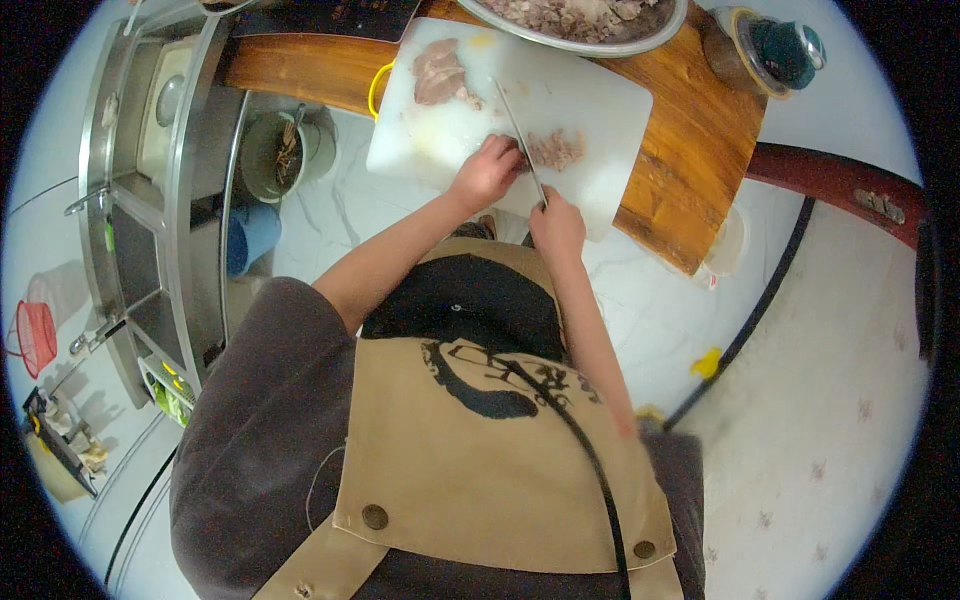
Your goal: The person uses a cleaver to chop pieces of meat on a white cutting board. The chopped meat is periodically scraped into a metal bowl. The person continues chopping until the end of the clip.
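Observation:
A white plastic cutting board (472,127) with a yellow handle (379,91) lies before me. My right hand (559,223) grips a kitchen knife (520,135), its blade pointing away over the board. Just left of the blade, my left hand (489,174) rests on the board with curled fingers; what lies under the fingertips is hidden. Right of the knife is a small heap of finely chopped meat (556,150). Larger pieces of pale cooked-looking meat (439,73) sit at the board's far left.
A metal bowl (600,51) of chopped meat stands beyond the board on the wooden table (686,150). At the table's far right corner is a container (731,56) with a dark green item. Left are a steel sink unit (176,187), a bucket (270,157) and a blue bin (251,238).

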Available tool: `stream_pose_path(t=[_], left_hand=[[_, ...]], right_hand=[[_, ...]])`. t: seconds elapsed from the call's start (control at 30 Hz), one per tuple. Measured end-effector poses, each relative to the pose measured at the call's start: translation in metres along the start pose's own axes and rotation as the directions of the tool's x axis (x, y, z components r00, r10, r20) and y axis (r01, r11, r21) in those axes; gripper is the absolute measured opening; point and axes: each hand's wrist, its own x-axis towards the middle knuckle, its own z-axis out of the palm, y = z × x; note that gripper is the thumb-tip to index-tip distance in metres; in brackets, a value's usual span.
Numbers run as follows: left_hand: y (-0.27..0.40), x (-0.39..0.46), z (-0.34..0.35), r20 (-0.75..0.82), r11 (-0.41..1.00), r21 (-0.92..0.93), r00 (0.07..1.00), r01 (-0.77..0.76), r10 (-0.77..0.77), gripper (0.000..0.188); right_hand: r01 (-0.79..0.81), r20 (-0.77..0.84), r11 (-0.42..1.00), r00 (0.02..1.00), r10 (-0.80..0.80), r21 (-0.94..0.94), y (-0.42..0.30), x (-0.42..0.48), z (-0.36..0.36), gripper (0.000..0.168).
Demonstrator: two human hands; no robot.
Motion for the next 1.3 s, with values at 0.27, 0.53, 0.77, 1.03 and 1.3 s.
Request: stream_pose_path(t=[0.27, 0.53, 0.77, 1.03, 1.3], left_hand=[[-0.006, -0.003, 0.0, 0.017, 0.999, -0.004, 0.999, -0.039, 0.039, 0.019], [0.0, -0.002, -0.015, -0.029, 1.0, -0.027, 1.0, 0.004, -0.005, 0.018], [-0.003, -0.008, -0.014, -0.053, 1.0, -0.019, 0.999, -0.007, 0.006, 0.02], [-0.007, -0.008, -0.02, -0.074, 0.998, -0.053, 0.997, -0.014, 0.01, 0.019], [-0.015, -0.013, -0.017, -0.077, 0.998, -0.055, 0.997, 0.029, -0.033, 0.015]], right_hand=[[0.047, -0.03, 0.999, 0.998, -0.048, -0.027, -0.009, 0.028, 0.013, 0.035], [0.023, 0.056, 0.999, 0.998, -0.02, -0.04, 0.003, -0.008, 0.006, 0.04], [0.042, 0.021, 0.999, 0.999, -0.042, -0.011, -0.018, 0.019, 0.01, 0.037], [0.034, 0.006, 0.999, 0.999, -0.034, -0.003, -0.012, 0.017, 0.024, 0.034], [0.045, 0.1, 0.998, 0.994, -0.041, -0.038, -0.006, -0.001, 0.016, 0.032]])
